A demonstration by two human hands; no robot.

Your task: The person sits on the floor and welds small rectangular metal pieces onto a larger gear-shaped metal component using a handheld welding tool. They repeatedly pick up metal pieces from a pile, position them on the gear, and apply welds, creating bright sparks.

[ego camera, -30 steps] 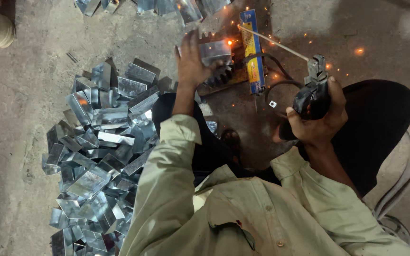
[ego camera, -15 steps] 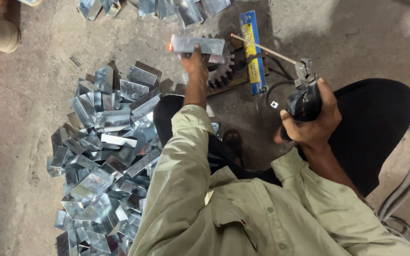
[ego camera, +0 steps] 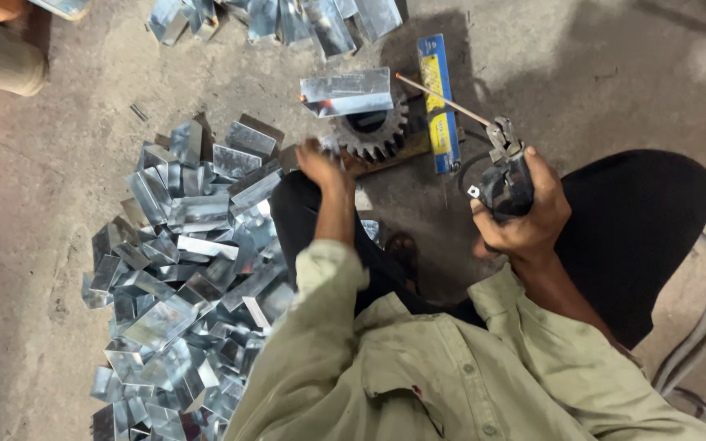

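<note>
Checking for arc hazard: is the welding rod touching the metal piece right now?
No: the welding rod in the right hand ends clear of the folded metal piece, with no sparks at its tip.

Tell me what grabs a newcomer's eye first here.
The big heap of shiny folded sheet-metal pieces on the concrete floor at left. Next, the right hand gripping a black electrode holder with its rod angled toward a toothed gear, above which one metal box piece sits just beyond the open left hand.

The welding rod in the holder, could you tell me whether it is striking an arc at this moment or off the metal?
Off the metal. The welding rod in the right hand's holder points into open air, without sparks. The folded metal piece sits apart, a small glow at its left corner.
</note>
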